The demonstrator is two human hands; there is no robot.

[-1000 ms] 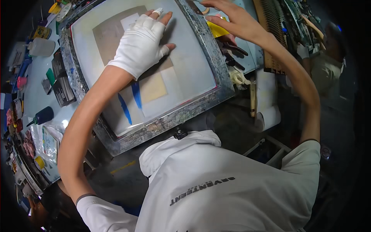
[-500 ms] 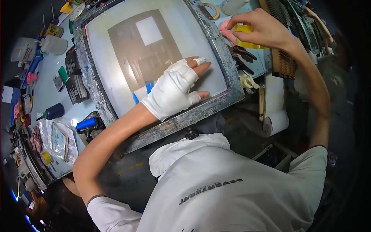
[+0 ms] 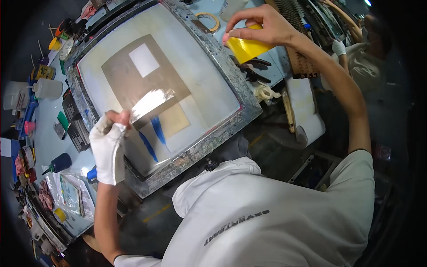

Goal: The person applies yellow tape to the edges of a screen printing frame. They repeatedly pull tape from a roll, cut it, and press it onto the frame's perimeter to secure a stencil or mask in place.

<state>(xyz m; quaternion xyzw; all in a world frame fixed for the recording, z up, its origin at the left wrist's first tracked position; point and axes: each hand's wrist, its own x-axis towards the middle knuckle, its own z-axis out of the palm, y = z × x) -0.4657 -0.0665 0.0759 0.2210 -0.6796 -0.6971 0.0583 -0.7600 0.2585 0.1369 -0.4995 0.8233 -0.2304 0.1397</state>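
Observation:
A screen-printing frame (image 3: 242, 94) with a paint-spotted rim lies tilted in front of me, its pale mesh (image 3: 195, 66) bearing a brown-grey stencil area (image 3: 118, 66). Over the frame's left edge, my left hand (image 3: 109, 144), in a white fingerless glove, has thumb and fingers pinched together. A bright glare (image 3: 153, 103) beside its fingertips hides whether a clear film is in the pinch. Two blue strips (image 3: 156, 131) show on the lower mesh, next to a beige rectangle (image 3: 175, 120). Beyond the frame's right edge, my bare right hand (image 3: 262, 26) pinches a flat yellow sheet (image 3: 250, 46).
Right of the frame are a tape roll (image 3: 208, 21), pliers (image 3: 255, 71), a brown comb-like rack (image 3: 302, 64) and a white paper roll (image 3: 310, 129). At left stand a white bottle (image 3: 48, 89), black boxes (image 3: 78, 133) and a dark blue bottle (image 3: 60, 163). Another person's gloved hand (image 3: 339, 47) shows at far right.
My left hand has lifted off the mesh and moved left, its spread fingers closing into a pinch. The blue strips are uncovered. The yellow sheet in my right hand has turned its broad face into view.

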